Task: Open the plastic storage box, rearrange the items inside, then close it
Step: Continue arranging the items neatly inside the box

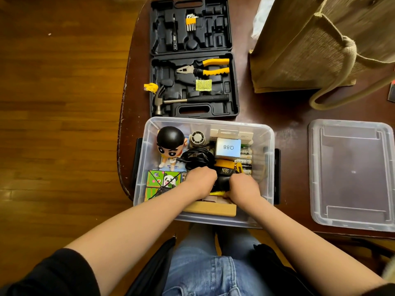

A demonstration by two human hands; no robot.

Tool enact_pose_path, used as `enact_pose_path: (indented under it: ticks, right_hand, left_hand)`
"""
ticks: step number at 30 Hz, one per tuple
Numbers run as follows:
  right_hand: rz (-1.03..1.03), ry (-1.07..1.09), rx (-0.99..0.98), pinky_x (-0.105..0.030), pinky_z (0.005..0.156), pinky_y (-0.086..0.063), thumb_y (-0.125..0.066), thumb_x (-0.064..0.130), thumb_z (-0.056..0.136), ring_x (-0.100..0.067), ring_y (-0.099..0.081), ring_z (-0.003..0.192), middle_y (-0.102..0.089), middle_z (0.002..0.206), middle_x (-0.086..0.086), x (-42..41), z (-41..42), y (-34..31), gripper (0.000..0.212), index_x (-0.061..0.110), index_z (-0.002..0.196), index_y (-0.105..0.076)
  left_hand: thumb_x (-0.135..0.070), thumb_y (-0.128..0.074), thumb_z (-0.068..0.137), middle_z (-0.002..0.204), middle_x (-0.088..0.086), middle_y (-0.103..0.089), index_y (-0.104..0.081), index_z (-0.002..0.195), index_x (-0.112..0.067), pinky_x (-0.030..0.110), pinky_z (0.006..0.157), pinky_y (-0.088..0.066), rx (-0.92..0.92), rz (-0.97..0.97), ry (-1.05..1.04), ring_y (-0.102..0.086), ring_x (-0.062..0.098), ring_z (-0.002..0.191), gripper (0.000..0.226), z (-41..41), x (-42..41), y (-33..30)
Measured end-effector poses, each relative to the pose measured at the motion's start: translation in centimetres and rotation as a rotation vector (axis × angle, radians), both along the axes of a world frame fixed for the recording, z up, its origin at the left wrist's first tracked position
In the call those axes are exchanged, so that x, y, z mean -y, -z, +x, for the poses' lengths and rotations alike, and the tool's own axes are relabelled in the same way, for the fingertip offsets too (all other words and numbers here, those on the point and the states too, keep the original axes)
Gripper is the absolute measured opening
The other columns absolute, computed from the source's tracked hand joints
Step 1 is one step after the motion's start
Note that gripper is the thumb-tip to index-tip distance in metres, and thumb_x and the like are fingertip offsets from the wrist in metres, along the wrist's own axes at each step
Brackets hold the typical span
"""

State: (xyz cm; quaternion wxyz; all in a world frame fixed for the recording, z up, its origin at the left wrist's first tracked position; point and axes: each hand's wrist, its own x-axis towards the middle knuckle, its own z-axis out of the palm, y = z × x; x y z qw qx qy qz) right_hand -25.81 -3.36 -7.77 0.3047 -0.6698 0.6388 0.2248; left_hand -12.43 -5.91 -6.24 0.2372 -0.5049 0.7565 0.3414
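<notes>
The clear storage box (205, 124) is set open at the table's (288, 107) near edge, its lid (350, 174) laid flat to the right. Both hands are lowered inside: the left hand (198, 181) and right hand (242, 188) are curled around a black and yellow object (223, 171), beside a coiled cable (196, 159) and a figurine (170, 145).

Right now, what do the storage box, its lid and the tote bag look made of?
Clear rectangular storage box: translucent, slightly frosted plastic; contents show through its walls. Matching clear lid: same plastic, the dark table visible through it. Tan tote bag: coarse woven fabric, probably jute, matte, with a visible weave.
</notes>
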Motion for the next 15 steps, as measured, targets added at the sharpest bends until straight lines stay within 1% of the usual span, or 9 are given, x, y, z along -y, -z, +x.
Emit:
enact_pose_path:
  ticks: [4,8,12,15]
  right_hand:
    - [-0.001,-0.001,0.009,-0.03,0.065,-0.049,-0.063,0.017,0.085,-0.024,-0.065,0.088,-0.067,0.097,-0.005,0.0,-0.1,-0.1,0.015,0.012,0.098,-0.065]
    - [-0.011,-0.002,0.021,-0.03,0.068,-0.05,-0.061,0.018,0.085,-0.025,-0.065,0.089,-0.068,0.098,-0.005,0.0,-0.2,-0.6,0.015,0.012,0.098,-0.065]
    - [-0.035,0.042,0.048,-0.029,0.066,-0.047,-0.064,0.023,0.084,-0.024,-0.064,0.089,-0.068,0.096,-0.005,0.0,-0.1,-1.2,0.015,0.014,0.095,-0.065]
    - [-0.026,0.017,0.025,-0.029,0.065,-0.047,-0.066,0.027,0.083,-0.023,-0.063,0.09,-0.067,0.097,-0.003,-0.1,0.0,-1.5,0.019,0.013,0.096,-0.065]
  left_hand:
    - [-0.001,-0.052,0.086,0.099,0.015,-0.066,-0.067,0.096,-0.007,0.038,0.074,-0.047,0.031,-0.034,-0.007,-0.062,0.034,0.094,0.018,-0.3,-0.6,-0.3]
    - [-0.002,-0.051,0.088,0.107,0.016,-0.064,-0.065,0.105,-0.006,0.04,0.08,-0.048,0.037,0.003,-0.038,-0.06,0.035,0.101,0.022,-0.3,-0.8,-0.9]
    - [-0.005,-0.052,0.088,0.107,0.016,-0.065,-0.066,0.104,-0.005,0.04,0.08,-0.05,0.011,0.002,-0.068,-0.061,0.035,0.099,0.021,0.0,-0.7,-2.0]
    - [-0.004,-0.052,0.087,0.104,0.016,-0.066,-0.067,0.1,-0.005,0.04,0.081,-0.052,-0.002,-0.001,-0.072,-0.062,0.034,0.098,0.02,0.1,-0.9,-2.4]
